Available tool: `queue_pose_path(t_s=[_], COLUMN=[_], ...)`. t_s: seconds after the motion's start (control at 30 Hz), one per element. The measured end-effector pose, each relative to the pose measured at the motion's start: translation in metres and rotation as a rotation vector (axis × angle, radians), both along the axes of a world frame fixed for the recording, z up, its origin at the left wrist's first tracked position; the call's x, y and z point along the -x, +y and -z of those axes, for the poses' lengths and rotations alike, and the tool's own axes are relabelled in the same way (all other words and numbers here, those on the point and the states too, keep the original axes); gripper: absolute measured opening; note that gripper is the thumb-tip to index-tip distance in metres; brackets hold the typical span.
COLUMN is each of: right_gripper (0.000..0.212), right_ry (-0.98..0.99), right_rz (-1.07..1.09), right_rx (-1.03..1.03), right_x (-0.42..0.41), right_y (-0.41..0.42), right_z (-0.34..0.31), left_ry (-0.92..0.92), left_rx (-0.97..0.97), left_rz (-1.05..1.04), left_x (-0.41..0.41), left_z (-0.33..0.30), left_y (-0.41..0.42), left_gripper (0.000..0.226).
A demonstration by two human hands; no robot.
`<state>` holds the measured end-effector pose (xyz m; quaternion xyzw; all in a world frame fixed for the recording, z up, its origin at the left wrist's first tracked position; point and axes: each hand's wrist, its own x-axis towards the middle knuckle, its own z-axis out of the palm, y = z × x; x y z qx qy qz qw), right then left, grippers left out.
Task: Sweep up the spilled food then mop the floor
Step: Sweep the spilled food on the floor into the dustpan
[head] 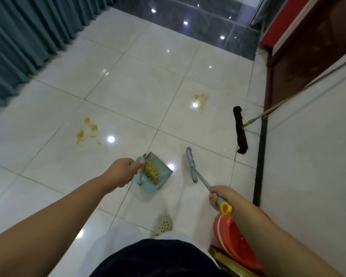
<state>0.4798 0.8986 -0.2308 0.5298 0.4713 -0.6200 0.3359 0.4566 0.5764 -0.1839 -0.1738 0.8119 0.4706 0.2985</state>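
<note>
A glossy pale tiled floor (pixel 140 92) is bordered by teal curtains (pixel 24 37) and a red cabinet (pixel 300 47), and is marked with yellow stains (pixel 88 130). The dustpan (pixel 164 172), holding yellow food (pixel 151 172), is gripped by the left hand (pixel 122 171). The broom (pixel 192 166), its long handle pointing away toward its brush, is gripped by the right hand (pixel 220 196). A mop (pixel 240 130) lies by the wall.

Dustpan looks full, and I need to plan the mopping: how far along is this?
Done: swept food sits in the dustpan, held by the left hand. In hand: the right hand holds the broom. Left: two yellow stains remain; the mop lies unused.
</note>
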Motion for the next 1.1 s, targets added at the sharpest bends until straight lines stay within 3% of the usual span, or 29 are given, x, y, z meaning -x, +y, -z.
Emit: queue_pose_path(t_s=[0.27, 0.63, 0.9, 1.0, 1.1], right_gripper=[0.015, 0.023, 0.019, 0.013, 0.02], right_ry=[-0.026, -0.091, -0.205, -0.278, -0.293], right_rz=[0.131, 0.28, 0.227, 0.202, 0.21], right_rx=[-0.073, -0.158, -0.103, -0.078, -0.039], right_x=[0.063, 0.159, 0.176, 0.162, 0.145], right_y=[0.045, 0.036, -0.025, -0.043, -0.054], right_z=[0.011, 0.031, 0.064, 0.056, 0.042], left_ry=[0.012, -0.034, -0.047, -0.029, -0.021], left_rx=[0.017, 0.019, -0.025, -0.022, -0.046], left_rz=[0.16, 0.579, 0.634, 0.631, 0.627], left_x=[0.111, 0.28, 0.348, 0.362, 0.369], left_z=[0.016, 0.027, 0.042, 0.044, 0.045], left_y=[0.022, 0.024, 0.036, 0.043, 0.053], left_gripper=[0.044, 0.051, 0.051, 0.052, 0.052])
